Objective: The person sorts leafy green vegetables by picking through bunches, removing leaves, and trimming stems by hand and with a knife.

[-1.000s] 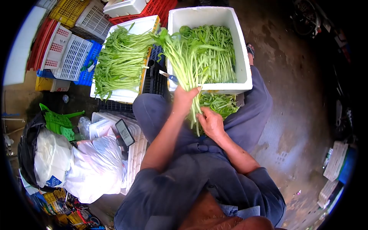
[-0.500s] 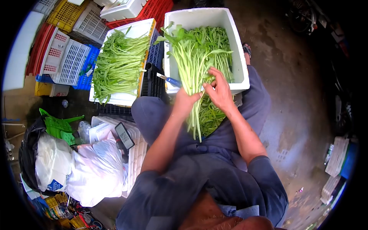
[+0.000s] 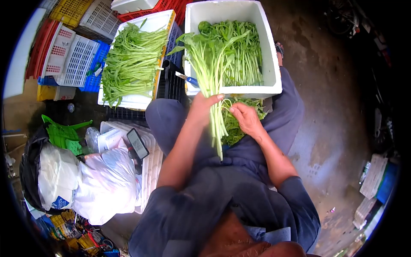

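My left hand (image 3: 202,109) is wrapped round a bunch of leafy green stalks (image 3: 209,79), leaves upward over the near left part of a white foam box (image 3: 275,64) and stem ends hanging down. Right of the bunch, my right hand (image 3: 246,118) pinches a thin, bent stem beside the bunch. More greens (image 3: 244,55) lie in the foam box. Loose greens (image 3: 233,128) sit between my knees, below the box. On the left, cut greens (image 3: 135,64) lie in rows on a white foam lid (image 3: 128,102). A blue-handled knife (image 3: 192,80) rests at the box's left edge.
Stacked plastic crates (image 3: 77,60) stand at the upper left. A black crate (image 3: 169,85) is between the lid and the foam box. White bags (image 3: 107,184) and a phone (image 3: 137,143) are at the lower left. Wet floor (image 3: 319,141) extends on the right.
My right hand moved from the middle of the bunch down to a stem near its lower part, its fingers closing. My left hand kept its hold on the bunch.
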`<state>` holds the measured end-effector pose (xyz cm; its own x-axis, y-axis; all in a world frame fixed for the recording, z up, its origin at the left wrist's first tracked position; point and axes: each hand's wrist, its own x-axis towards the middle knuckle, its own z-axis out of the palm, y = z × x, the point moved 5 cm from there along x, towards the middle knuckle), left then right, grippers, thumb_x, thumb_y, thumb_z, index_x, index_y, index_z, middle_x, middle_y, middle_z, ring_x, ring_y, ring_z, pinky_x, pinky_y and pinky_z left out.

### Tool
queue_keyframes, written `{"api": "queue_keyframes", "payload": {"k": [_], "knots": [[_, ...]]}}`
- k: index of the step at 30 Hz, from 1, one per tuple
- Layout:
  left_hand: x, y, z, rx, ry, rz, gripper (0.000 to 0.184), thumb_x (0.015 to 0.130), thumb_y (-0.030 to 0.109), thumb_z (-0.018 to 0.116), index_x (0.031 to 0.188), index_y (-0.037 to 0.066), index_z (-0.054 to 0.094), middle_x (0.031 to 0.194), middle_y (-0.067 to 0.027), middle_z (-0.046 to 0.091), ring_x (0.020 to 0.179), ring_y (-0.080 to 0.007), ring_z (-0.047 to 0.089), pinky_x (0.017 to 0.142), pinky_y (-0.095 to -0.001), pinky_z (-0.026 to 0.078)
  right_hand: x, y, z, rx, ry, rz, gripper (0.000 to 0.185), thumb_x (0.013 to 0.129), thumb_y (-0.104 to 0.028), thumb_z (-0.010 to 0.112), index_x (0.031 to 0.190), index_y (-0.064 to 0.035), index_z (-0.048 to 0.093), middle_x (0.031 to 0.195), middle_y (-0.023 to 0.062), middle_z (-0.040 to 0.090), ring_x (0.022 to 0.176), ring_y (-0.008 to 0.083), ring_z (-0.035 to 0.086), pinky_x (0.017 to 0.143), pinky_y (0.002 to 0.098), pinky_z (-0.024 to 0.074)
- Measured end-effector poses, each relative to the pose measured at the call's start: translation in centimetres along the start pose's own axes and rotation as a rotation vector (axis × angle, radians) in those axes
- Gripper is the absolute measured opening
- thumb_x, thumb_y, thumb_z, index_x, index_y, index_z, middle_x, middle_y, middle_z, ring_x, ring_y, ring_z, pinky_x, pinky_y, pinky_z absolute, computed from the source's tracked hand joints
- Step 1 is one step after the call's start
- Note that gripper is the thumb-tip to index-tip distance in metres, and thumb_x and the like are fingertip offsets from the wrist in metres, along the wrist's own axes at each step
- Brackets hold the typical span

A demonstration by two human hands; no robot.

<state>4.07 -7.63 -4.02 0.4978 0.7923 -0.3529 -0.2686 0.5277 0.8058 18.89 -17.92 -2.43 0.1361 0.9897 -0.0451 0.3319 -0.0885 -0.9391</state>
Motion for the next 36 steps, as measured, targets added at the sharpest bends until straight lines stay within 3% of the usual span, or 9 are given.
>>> {"api": "queue_keyframes", "payload": {"k": [7,10,12,17,20,25,28,29,36], "knots": [[0.7,1.1,-1.1,-0.034,0.098,0.029,0.034,0.088,0.004,0.072,0.12,0.001,0.06,0.094,-0.0093,0.068,0.077,-0.0194,0.068,0.062,-0.032,0.058,-5.0,-0.8,1.3,-0.157,-0.353,-0.049,0.013,0.096,-0.017,0.063,0.097,-0.0054,0.07,0.087,0.0188,0.068,0.08,0.0393,0.067,0.069,0.0438,0.0522],[0.7,1.8,-1.6,-0.038,0.101,0.06,0.032,0.089,0.004,0.072,0.118,0.001,0.06,0.092,-0.008,0.067,0.075,-0.0186,0.067,0.062,-0.0316,0.058,-6.4,0.0,-0.3,-0.083,-0.232,-0.019,0.016,0.096,-0.018,0.064,0.101,-0.0045,0.071,0.09,0.0189,0.07,0.082,0.0393,0.067,0.071,0.0433,0.0529],[0.8,1.8,-1.7,-0.029,0.084,0.039,0.033,0.089,0.004,0.072,0.119,0.001,0.06,0.094,-0.008,0.067,0.077,-0.0187,0.067,0.063,-0.032,0.058,-5.6,0.5,-1.7,-0.128,-0.176,0.112,0.026,0.096,-0.023,0.066,0.111,-0.0032,0.071,0.089,0.0214,0.07,0.079,0.038,0.067,0.073,0.0429,0.0524],[-0.3,1.4,0.2,0.03,0.021,-0.027,0.038,0.088,0.003,0.073,0.124,0.003,0.059,0.104,-0.0073,0.067,0.086,-0.0181,0.067,0.072,-0.0323,0.058,-1.4,-2.8,-2.1,-0.045,-0.032,0.072,0.068,0.09,-0.044,0.07,0.144,-0.0074,0.051,0.084,0.0252,0.067,0.073,0.039,0.065,0.073,0.0464,0.0512],[-0.8,1.6,1.2,0.028,-0.026,0.017,0.045,0.087,0.002,0.073,0.129,0.002,0.058,0.111,-0.0069,0.068,0.097,-0.0182,0.066,0.084,-0.032,0.055,1.5,-3.8,-0.3,-0.117,-0.137,0.018,0.073,0.09,-0.042,0.071,0.147,-0.0039,0.045,0.075,0.0165,0.06,0.071,0.0297,0.06,0.068,0.0433,0.0486],[-1.0,1.9,0.2,0.102,-0.003,0.037,0.046,0.086,0.001,0.073,0.13,-0.002,0.057,0.112,-0.0079,0.067,0.099,-0.0181,0.064,0.087,-0.0318,0.052,1.8,-4.5,0.5,-0.375,0.011,-0.221,0.046,0.095,-0.041,0.066,0.118,-0.0011,0.059,0.083,0.0222,0.068,0.082,0.0456,0.065,0.071,0.0529,0.0506],[-1.0,1.6,0.0,0.115,-0.007,0.012,0.046,0.086,0.0,0.072,0.13,-0.002,0.057,0.111,-0.0083,0.068,0.098,-0.0185,0.065,0.086,-0.0321,0.053,1.8,-4.2,1.0,-0.387,-0.105,-0.132,0.043,0.095,-0.039,0.066,0.114,-0.0004,0.062,0.083,0.0223,0.068,0.082,0.0445,0.066,0.071,0.0528,0.0505],[-0.9,1.5,0.0,0.115,-0.013,0.009,0.045,0.086,-0.001,0.072,0.129,-0.002,0.057,0.11,-0.0084,0.068,0.097,-0.0186,0.065,0.085,-0.0322,0.053,1.9,-3.9,1.1,-0.385,-0.096,-0.156,0.036,0.096,-0.037,0.065,0.102,-0.0021,0.063,0.08,0.0214,0.066,0.079,0.0436,0.065,0.069,0.0528,0.0488],[-0.4,0.8,-0.7,0.144,-0.007,-0.054,0.036,0.087,0.004,0.075,0.12,0.002,0.062,0.1,-0.0068,0.07,0.08,-0.0181,0.069,0.071,-0.0331,0.059,1.4,-4.7,1.2,-0.316,-0.21,-0.291,0.021,0.095,-0.023,0.058,0.087,-0.0039,0.059,0.075,0.0224,0.063,0.069,0.044,0.063,0.062,0.0525,0.0493]]}}
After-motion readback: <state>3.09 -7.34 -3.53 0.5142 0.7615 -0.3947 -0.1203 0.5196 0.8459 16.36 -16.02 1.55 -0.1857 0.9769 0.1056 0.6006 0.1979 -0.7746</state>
